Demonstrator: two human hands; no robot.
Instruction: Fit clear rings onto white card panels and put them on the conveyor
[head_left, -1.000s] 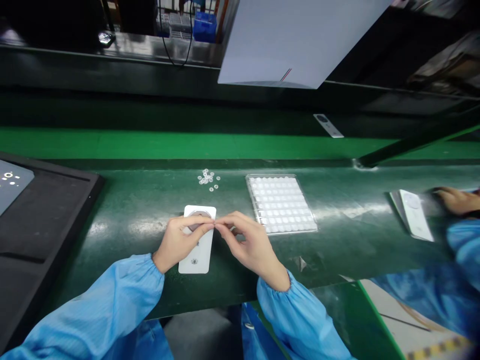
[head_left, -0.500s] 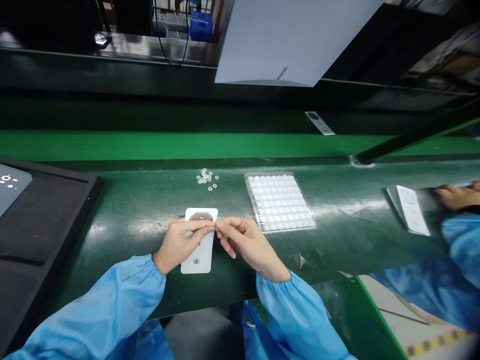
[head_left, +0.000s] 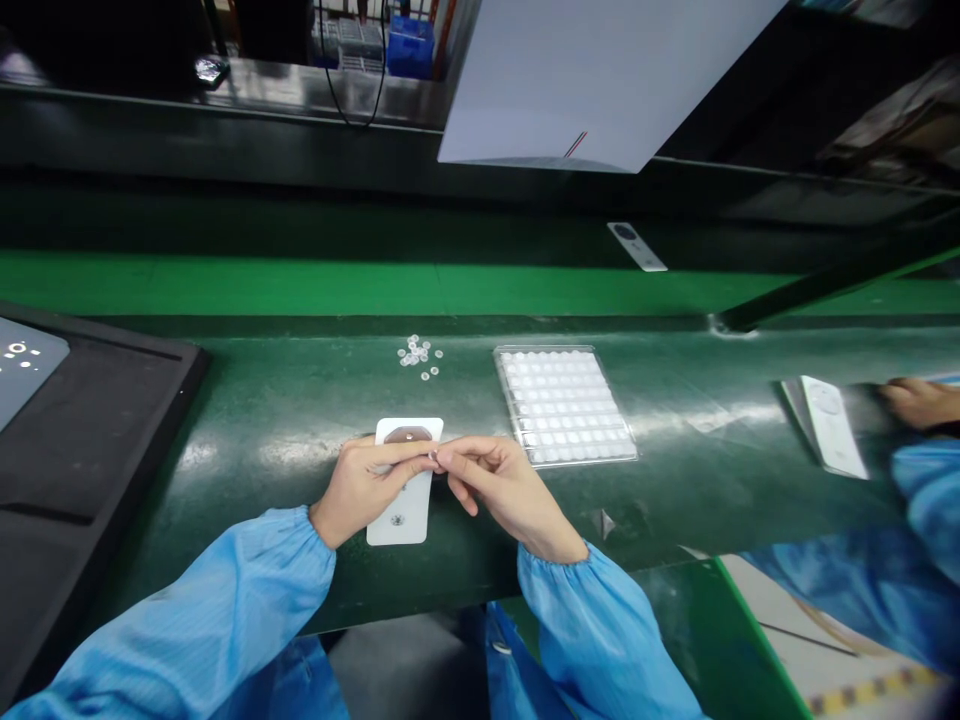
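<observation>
My left hand [head_left: 367, 484] is closed in a pinch above a white rectangular panel [head_left: 397, 528], covering part of it. My right hand [head_left: 504, 492] is pinched too, its fingertips meeting those of the left. Between them shows a tiny pale bit, too small to name. The panel lies flat and bears a brown octagonal area [head_left: 401, 434] near its far end and a dark printed mark close to its near end. Beyond the hands is a loose group of small clear discs [head_left: 415, 356]. To the right sits a clear plastic tray [head_left: 636, 458] with rows of white round pieces.
A black tray [head_left: 142, 400] holding a grey plate [head_left: 22, 365] is at left. Further right, white panels [head_left: 834, 430] lie near another person's hand [head_left: 922, 402]. Another panel [head_left: 637, 247] rests at the back. A large white board [head_left: 600, 80] hangs overhead, and a dark post [head_left: 787, 295] stands right.
The whole view has shifted slightly. Both hands stay pinched together over the panel, with a tiny pale bit now showing between the fingertips.
</observation>
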